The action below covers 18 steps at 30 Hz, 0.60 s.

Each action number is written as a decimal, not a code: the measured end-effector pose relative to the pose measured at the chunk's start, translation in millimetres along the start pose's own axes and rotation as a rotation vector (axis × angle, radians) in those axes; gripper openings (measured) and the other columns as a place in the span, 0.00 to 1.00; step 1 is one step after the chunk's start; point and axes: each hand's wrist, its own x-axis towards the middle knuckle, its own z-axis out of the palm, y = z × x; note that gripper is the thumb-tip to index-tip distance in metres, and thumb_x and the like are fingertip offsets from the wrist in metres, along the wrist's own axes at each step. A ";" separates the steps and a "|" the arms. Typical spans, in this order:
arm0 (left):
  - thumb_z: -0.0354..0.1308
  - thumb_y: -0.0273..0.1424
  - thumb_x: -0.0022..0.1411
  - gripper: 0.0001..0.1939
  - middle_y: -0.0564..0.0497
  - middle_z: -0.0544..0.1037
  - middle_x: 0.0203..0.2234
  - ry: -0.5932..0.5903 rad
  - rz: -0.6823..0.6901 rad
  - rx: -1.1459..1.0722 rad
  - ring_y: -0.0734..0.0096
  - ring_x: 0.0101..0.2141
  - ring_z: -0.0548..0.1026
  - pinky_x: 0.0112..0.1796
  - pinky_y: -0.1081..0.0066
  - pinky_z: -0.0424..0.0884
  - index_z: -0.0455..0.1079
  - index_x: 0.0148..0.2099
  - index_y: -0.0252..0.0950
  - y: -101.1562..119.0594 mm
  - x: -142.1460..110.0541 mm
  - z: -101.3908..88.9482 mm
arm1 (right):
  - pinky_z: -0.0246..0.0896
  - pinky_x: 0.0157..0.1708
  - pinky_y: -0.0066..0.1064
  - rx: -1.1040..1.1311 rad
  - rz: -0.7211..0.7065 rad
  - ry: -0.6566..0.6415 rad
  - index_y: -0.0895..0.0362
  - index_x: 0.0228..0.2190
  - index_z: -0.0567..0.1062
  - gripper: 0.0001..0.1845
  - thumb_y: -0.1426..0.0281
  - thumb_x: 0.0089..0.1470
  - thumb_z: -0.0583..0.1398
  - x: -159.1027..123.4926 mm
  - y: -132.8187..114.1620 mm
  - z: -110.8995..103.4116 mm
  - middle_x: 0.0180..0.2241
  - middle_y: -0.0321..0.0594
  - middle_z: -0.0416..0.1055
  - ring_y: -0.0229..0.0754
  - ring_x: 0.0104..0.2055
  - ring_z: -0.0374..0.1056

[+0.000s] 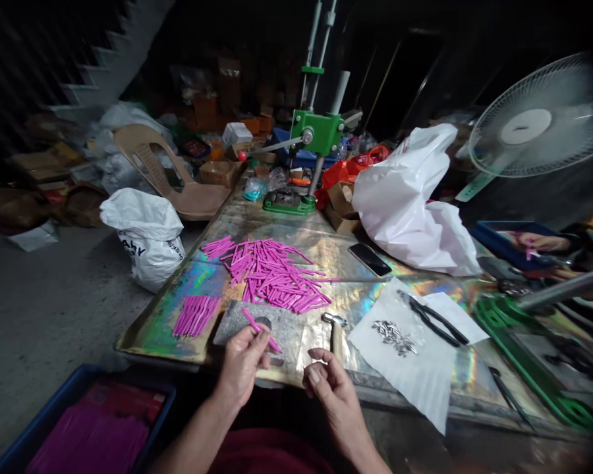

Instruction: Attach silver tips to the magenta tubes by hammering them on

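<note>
My left hand [242, 362] pinches a slim magenta stick [259, 330], slanting down to the right over a grey stone-like block [234, 322]. To its right, near the table's front edge, my right hand [331, 385] has its fingers curled and the thumb against them; whatever they hold, if anything, is too small to make out. A loose heap of magenta sticks [277, 273] lies beyond the block, and a neat row of magenta sticks [196, 315] is at its left. Small pointed metal pieces [394, 337] rest on white paper [425, 388]. Just past my right hand lies a hammer [336, 329].
Black pliers [437, 320] lie on the paper, and a phone [369, 259] sits behind it. A green hand press [319, 131], a white plastic bag [410, 204] and a fan [528, 125] stand farther back. Another person's hand [543, 243] is at right. A blue crate [163, 401] is lower left.
</note>
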 end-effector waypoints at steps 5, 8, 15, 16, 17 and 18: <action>0.64 0.34 0.40 0.12 0.54 0.73 0.16 0.120 0.215 0.091 0.78 0.17 0.67 0.15 0.80 0.57 0.68 0.26 0.33 12.6 21.0 -23.1 | 0.50 0.21 0.27 -0.024 0.054 0.098 0.55 0.32 0.69 0.17 0.58 0.42 0.62 -1.1 5.2 -9.0 0.19 0.30 0.59 0.35 0.21 0.55; 0.62 0.33 0.43 0.09 0.56 0.73 0.16 0.140 0.286 0.162 0.83 0.12 0.62 0.15 0.80 0.57 0.68 0.26 0.33 13.0 27.6 -29.0 | 0.52 0.21 0.27 -0.006 0.093 0.151 0.55 0.29 0.70 0.18 0.57 0.38 0.64 -2.6 5.5 -11.2 0.20 0.31 0.60 0.35 0.21 0.55; 0.61 0.32 0.45 0.06 0.57 0.71 0.13 0.144 0.353 0.272 0.82 0.13 0.62 0.17 0.79 0.58 0.68 0.24 0.34 9.5 31.9 -28.7 | 0.55 0.22 0.27 -0.021 0.109 0.179 0.54 0.29 0.72 0.15 0.59 0.39 0.64 -6.4 11.7 -19.1 0.24 0.34 0.63 0.35 0.23 0.57; 0.60 0.31 0.45 0.06 0.58 0.71 0.13 0.143 0.362 0.282 0.81 0.13 0.62 0.17 0.79 0.58 0.68 0.24 0.34 9.4 32.2 -28.7 | 0.55 0.22 0.27 -0.025 0.109 0.179 0.54 0.29 0.72 0.15 0.59 0.39 0.64 -6.6 12.7 -20.3 0.24 0.34 0.63 0.35 0.23 0.57; 0.60 0.31 0.45 0.05 0.58 0.70 0.13 0.142 0.370 0.290 0.81 0.13 0.62 0.18 0.79 0.58 0.68 0.24 0.35 9.3 32.4 -28.9 | 0.55 0.22 0.27 -0.028 0.108 0.175 0.54 0.29 0.72 0.14 0.59 0.39 0.64 -6.7 13.4 -21.1 0.23 0.34 0.63 0.35 0.22 0.57; 0.60 0.31 0.46 0.05 0.58 0.70 0.12 0.142 0.376 0.297 0.81 0.13 0.62 0.18 0.79 0.58 0.68 0.24 0.35 9.1 32.6 -29.2 | 0.55 0.22 0.27 -0.028 0.108 0.169 0.54 0.29 0.73 0.14 0.60 0.39 0.64 -6.7 13.8 -21.6 0.23 0.33 0.63 0.35 0.22 0.57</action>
